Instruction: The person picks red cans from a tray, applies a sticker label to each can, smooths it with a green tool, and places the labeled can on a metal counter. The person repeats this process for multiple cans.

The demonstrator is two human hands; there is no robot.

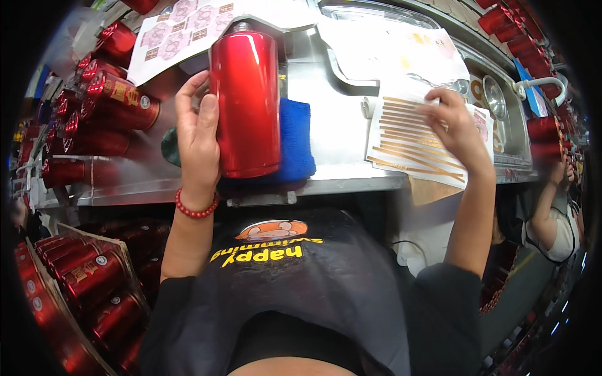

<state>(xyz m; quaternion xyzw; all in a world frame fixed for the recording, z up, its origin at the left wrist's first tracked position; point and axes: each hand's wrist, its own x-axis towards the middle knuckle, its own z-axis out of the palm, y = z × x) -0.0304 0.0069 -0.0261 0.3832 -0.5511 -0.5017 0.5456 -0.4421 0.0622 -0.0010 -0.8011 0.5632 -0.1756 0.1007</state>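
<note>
A glossy red bottle (248, 103) with a bare metallic neck lies on a folded blue cloth (296, 138), its neck pointing to the far side. My left hand (199, 125) grips the bottle's left side, thumb toward me and fingers partly hidden behind it. Over the right edge of a white sheet of gold strips (398, 135) hovers my right hand (454, 122). Its fingers are bent, apart and slightly blurred, and nothing shows between them. Several strips near the sheet's lower edge lie slanted.
Purple-patterned label sheets (182, 34) lie at the far left of the metal bench (338, 125). More red bottles (113, 100) stand at left, and others fill boxes (88, 276) below. At right are a metal basin (517, 119) and another person's arm (547, 216).
</note>
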